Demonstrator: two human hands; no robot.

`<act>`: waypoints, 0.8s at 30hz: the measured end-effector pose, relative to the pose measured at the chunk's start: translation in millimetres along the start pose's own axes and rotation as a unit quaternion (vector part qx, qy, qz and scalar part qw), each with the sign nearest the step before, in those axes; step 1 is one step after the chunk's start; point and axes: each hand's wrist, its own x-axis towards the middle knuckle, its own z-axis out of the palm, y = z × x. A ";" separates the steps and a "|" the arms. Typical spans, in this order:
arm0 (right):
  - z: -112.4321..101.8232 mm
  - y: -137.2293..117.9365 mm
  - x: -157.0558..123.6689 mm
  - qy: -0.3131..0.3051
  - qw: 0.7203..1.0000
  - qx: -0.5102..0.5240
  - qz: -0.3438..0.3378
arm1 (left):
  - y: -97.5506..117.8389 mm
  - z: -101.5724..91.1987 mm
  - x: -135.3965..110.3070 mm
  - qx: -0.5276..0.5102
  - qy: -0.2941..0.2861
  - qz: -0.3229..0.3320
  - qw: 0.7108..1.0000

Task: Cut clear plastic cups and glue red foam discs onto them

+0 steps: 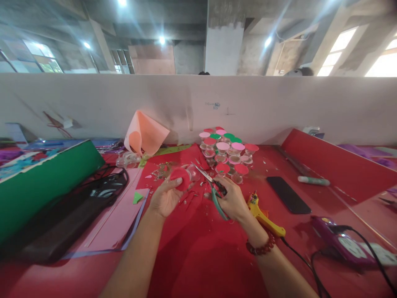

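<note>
My left hand [164, 199] grips a red disc [179, 174] between thumb and fingers. A clear plastic cup [193, 173] shows at the disc's far right edge; whether the two are joined I cannot tell. Green-handled scissors [218, 203] are in my right hand [234, 199], their blades pointing up and left beside the cup. Just past the scissors stand several clear cups [221, 159] topped with red, pink and green discs. Small red offcuts [189, 198] lie on the table between my hands.
Right of my right arm lie a yellow glue gun [263, 217], a black phone [288, 194] and a purple power strip [343, 242]. On the left are pink sheets [111, 211], a black bag [77, 211] and a green board [52, 182]. A white partition [102, 99] rises behind the table.
</note>
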 end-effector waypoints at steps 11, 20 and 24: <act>1.6 2.2 2.4 0.022 0.999 0.036 -0.015 | 0.6 3.6 -1.7 0.003 0.009 -0.010 1.000; -0.8 3.7 2.7 0.004 0.998 0.058 -0.020 | 3.5 3.2 -1.5 -0.003 0.018 0.009 1.000; -2.4 3.5 3.2 -0.013 0.998 0.050 -0.021 | 5.5 2.8 -2.1 -0.001 0.017 0.019 1.000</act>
